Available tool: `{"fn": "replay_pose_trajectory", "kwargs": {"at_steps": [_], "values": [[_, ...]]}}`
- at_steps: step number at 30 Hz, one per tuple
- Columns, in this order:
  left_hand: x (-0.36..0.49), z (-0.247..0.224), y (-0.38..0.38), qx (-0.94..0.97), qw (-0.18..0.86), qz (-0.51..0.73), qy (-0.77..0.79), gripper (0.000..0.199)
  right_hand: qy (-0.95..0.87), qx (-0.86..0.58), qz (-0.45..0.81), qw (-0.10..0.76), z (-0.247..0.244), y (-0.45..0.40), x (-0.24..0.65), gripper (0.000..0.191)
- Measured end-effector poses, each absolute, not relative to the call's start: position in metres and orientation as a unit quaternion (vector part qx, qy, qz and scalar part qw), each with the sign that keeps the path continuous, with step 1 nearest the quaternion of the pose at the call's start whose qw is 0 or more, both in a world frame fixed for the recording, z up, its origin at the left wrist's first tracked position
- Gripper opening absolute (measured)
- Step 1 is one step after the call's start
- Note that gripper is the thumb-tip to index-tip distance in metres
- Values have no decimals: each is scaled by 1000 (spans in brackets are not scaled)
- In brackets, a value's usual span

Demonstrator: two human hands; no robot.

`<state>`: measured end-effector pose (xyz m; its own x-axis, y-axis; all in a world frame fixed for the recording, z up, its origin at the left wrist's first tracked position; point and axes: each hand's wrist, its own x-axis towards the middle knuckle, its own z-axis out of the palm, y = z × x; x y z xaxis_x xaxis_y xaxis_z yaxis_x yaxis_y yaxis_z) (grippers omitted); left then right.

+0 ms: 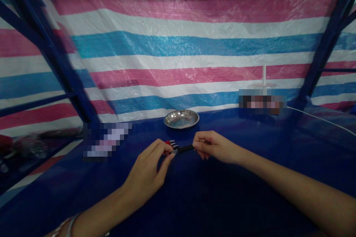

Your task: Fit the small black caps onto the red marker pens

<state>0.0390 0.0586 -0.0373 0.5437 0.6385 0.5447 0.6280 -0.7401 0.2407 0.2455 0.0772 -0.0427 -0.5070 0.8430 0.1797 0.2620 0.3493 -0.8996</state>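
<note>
A black pen barrel (185,149) runs sideways between my hands above the dark blue tabletop (211,200). My right hand (214,147) pinches its black end with the fingertips. My left hand (147,170) is shut on the silver end (174,152), where the fingers partly hide the join. Just beyond those fingers, small red-tipped parts (169,142) stick out, perhaps refills or pen tips. They are too small to tell exactly.
A shallow steel dish (181,119) sits on the table just beyond my hands. Pixelated patches (107,141) hide objects at the back left and back right. A white cable (319,120) runs along the right, below a white upright rod (264,76). Blue frame posts (63,70) stand before a striped tarp.
</note>
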Motion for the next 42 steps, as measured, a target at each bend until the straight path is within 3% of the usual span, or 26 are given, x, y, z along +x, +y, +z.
{"fn": "replay_pose_trajectory", "kwargs": {"at_steps": [12,24,31,42], "values": [[38,-37,58,882,-10,319,346,12,-735,-370,459,334,-41,76,244,16],[35,-38,58,890,-130,319,299,10,-724,-346,490,342,-41,75,244,17],[35,-36,61,881,-66,322,341,12,-725,-370,457,358,-44,79,245,17],[9,-26,99,825,-153,235,490,12,-739,-418,369,378,-49,89,253,21]]}}
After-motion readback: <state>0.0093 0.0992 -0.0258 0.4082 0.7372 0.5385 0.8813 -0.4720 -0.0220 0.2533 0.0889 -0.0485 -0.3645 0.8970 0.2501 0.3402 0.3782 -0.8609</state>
